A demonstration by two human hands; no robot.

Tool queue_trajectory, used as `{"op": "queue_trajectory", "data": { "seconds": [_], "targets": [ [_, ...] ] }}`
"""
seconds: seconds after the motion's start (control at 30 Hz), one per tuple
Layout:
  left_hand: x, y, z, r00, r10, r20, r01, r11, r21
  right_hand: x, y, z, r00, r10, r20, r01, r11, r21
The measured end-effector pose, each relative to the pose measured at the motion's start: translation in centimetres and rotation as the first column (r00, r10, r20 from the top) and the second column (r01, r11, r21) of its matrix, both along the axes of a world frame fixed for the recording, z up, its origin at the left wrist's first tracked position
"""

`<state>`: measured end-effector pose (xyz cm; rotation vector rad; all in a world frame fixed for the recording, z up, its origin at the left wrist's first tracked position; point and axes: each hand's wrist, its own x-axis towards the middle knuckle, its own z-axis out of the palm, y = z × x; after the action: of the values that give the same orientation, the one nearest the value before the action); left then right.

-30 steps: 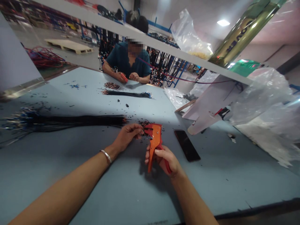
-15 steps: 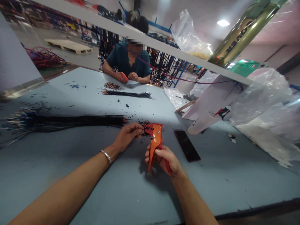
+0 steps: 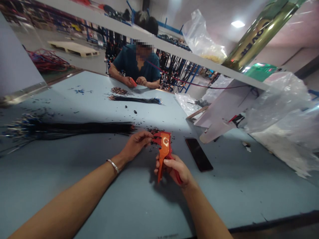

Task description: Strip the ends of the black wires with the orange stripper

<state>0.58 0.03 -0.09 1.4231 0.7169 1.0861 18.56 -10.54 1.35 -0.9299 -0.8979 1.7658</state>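
My right hand (image 3: 174, 167) is wrapped around the handles of an orange and red wire stripper (image 3: 164, 146), held upright with its jaws pointing left. Thumb and fingers of my left hand (image 3: 137, 144) are pinched at those jaws. Between them is a thin black wire (image 3: 152, 135), mostly hidden by the fingers and hard to see. Just behind the left hand, a long bundle of black wires (image 3: 82, 130) lies across the table, its blue and silvery tips at the left. Dark cut scraps (image 3: 152, 130) are scattered beyond the stripper.
A phone (image 3: 198, 154) lies right of my right hand. Across the table (image 3: 119, 205) a co-worker (image 3: 134, 66) holds a red tool (image 3: 133, 82) behind a smaller wire bundle (image 3: 136, 99) and a copper-coloured pile (image 3: 119, 91). Plastic bags (image 3: 281, 106) crowd the right side; a shelf beam (image 3: 169, 46) crosses above.
The wire stripper has shifted slightly left and turned a little, bringing its jaws to my left fingertips. My left hand has hardly moved.
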Motion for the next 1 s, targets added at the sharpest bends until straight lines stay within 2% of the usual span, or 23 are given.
{"op": "queue_trajectory", "data": {
  "seconds": [0.2,0.43,0.67,1.0],
  "targets": [
    [0.0,0.0,0.1,1.000,0.007,-0.027,-0.007,1.000,-0.026,-0.3,0.0,-0.1,0.998,-0.058,0.030,0.058,0.998,-0.010],
    [0.0,0.0,0.0,1.000,0.014,-0.021,-0.016,0.995,-0.096,-0.6,0.0,0.0,0.996,-0.068,0.064,0.067,0.998,0.014],
    [0.2,0.1,-0.1,0.997,0.078,-0.013,-0.079,0.989,-0.125,-0.6,0.0,-0.1,0.991,-0.091,0.099,0.091,0.996,0.006],
    [0.1,0.0,0.2,0.992,0.099,-0.075,-0.103,0.994,-0.047,-1.3,0.2,-0.6,0.981,-0.135,0.138,0.135,0.991,0.014]
  ]
}}
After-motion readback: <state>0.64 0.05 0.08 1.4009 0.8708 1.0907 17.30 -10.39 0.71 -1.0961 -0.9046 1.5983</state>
